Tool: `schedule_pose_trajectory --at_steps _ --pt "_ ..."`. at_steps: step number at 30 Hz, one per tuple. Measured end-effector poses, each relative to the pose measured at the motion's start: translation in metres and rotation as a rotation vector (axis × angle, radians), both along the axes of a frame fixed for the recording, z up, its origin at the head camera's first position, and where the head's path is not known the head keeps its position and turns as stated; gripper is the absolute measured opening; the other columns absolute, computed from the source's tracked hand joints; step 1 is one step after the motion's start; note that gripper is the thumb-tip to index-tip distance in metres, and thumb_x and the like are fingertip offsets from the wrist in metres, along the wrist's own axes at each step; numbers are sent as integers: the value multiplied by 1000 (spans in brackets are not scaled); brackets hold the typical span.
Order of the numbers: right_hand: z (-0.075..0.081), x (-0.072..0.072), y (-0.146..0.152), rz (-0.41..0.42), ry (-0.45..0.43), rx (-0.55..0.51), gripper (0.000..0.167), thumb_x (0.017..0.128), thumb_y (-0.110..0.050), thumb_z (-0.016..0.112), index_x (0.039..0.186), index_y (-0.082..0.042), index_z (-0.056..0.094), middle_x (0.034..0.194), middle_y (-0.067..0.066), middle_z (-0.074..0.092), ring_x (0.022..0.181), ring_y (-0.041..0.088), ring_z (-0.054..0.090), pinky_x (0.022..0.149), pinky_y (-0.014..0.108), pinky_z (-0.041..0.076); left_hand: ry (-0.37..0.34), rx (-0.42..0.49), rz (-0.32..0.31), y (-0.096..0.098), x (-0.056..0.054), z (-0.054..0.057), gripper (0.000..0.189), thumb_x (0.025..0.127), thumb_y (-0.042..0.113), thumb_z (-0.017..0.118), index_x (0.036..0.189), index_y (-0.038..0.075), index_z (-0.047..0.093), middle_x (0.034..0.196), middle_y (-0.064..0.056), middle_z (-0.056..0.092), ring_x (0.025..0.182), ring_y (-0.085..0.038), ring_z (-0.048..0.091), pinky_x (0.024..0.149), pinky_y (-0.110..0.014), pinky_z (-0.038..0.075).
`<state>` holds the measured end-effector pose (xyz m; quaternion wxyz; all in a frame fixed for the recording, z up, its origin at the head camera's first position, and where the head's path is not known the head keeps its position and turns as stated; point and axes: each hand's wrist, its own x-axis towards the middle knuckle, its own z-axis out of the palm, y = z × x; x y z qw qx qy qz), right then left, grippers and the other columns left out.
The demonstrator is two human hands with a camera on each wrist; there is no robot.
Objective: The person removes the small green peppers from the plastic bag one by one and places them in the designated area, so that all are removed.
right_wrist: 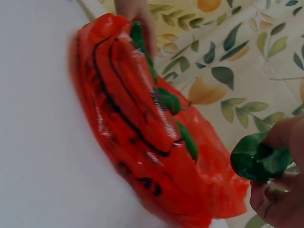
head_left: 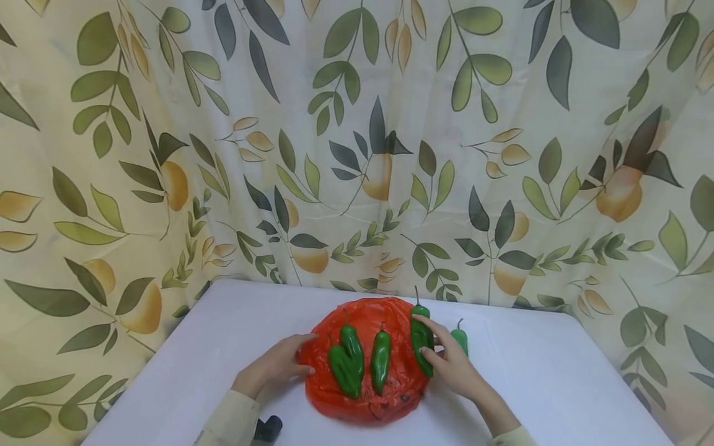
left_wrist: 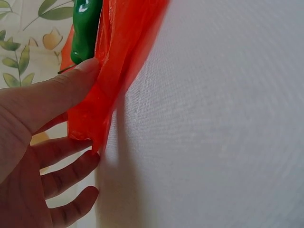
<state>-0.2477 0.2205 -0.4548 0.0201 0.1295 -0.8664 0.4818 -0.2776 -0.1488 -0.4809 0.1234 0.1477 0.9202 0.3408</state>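
A red plastic bag [head_left: 346, 406] lies bulging on the white table, with black printing on its front. Three green peppers rest on top: two side by side at left, one of them a curved pepper [head_left: 343, 370], and a straight pepper [head_left: 381, 362] in the middle. My left hand [head_left: 279, 362] pinches the bag's left edge; in the left wrist view its thumb [left_wrist: 80, 78] lies over the red plastic, the other fingers spread below. At the bag's right side my right hand [head_left: 454, 365] grips another green pepper [right_wrist: 251, 159], its stem pointing away from me.
One more green pepper [head_left: 460, 337] lies on the white table [head_left: 530, 371], partly behind my right hand. A small black object [head_left: 269, 427] sits near my left sleeve. A leaf-and-fruit patterned curtain [head_left: 357, 155] hangs behind the table.
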Motion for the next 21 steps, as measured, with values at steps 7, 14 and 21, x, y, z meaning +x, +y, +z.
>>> schedule_pose_trajectory --at_steps 7,14,21 --pt "16 0 21 -8 41 -26 52 99 -3 57 148 -19 45 140 27 50 101 29 60 69 29 62 8 1 8 1 2 2 71 84 21 82 148 12 51 147 -13 55 136 -38 51 110 -60 46" --pt "26 1 42 -58 33 29 53 101 -7 58 149 -18 40 145 29 44 104 31 61 74 34 63 1 -3 11 1 1 0 72 84 21 82 148 12 51 147 -13 55 136 -38 51 110 -61 46" --pt "31 4 61 -67 34 74 60 101 -1 53 156 -16 32 153 33 32 111 39 61 78 44 64 -4 -7 10 1 0 -2 72 84 23 82 148 12 51 147 -13 55 137 -38 50 109 -61 46"
